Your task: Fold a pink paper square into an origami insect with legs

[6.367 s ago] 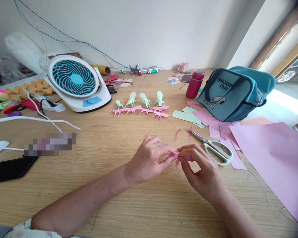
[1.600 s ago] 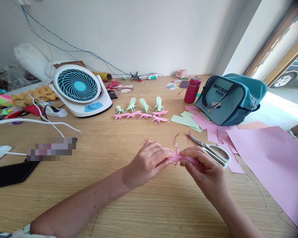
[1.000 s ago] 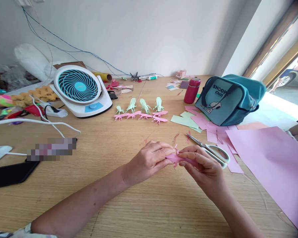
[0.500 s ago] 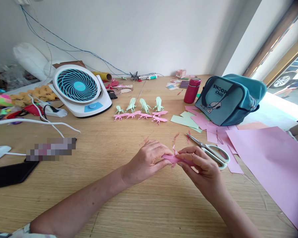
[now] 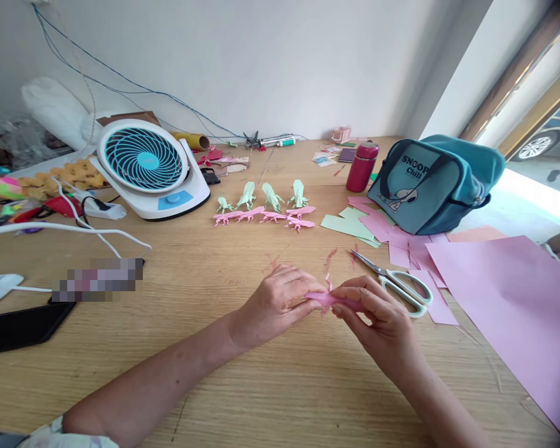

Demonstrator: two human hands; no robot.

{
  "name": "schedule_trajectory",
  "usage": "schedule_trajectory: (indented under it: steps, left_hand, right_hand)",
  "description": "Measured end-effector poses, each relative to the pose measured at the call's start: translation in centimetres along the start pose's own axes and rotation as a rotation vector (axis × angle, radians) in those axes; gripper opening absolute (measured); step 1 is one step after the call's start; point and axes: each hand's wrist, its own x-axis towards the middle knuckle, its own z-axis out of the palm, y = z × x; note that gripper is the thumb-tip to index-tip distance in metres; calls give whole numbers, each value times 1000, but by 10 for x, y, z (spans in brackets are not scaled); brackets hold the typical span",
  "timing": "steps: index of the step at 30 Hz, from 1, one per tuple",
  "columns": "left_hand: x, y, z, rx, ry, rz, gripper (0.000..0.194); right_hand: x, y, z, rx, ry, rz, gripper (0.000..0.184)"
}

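A folded pink paper figure (image 5: pixel 325 298) with thin strips sticking out is held between both hands, just above the table. My left hand (image 5: pixel 282 297) pinches its left end between thumb and fingers. On its right part my right hand (image 5: pixel 373 311) is closed, thumb below and fingers on top, hiding some of the paper. Scissors (image 5: pixel 396 283) with pale handles lie beside my right hand, blades pointing away to the left. Farther back stand several green paper insects (image 5: pixel 273 198), with several pink paper insects (image 5: pixel 273 216) in a row before them.
A white fan (image 5: pixel 149 168) stands at the back left, near cables and a phone (image 5: pixel 25 326). At right are a red flask (image 5: pixel 363 167), a teal bag (image 5: pixel 429 186), green and pink paper pieces (image 5: pixel 348 223) and a large pink sheet (image 5: pixel 508 298).
The view has shifted very slightly. Both hands keep their grip on the pink paper figure, with only a tiny shift of the right fingers and thumb.
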Motion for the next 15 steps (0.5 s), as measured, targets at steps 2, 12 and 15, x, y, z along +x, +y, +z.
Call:
schedule_trajectory:
  steps: [2, 12, 15]
  left_hand:
    - [-2, -1, 1, -20, -28, -17, 7]
    - [-36, 2, 5, -112, -17, -306, 16]
    - [-41, 0, 5, -142, 5, -356, 15]
  right_hand:
    - [-1, 2, 1, 5, -9, 5, 19]
    - [-11, 0, 15, 318, -204, 376, 24]
    - [-12, 2, 17, 410, -185, 443, 24]
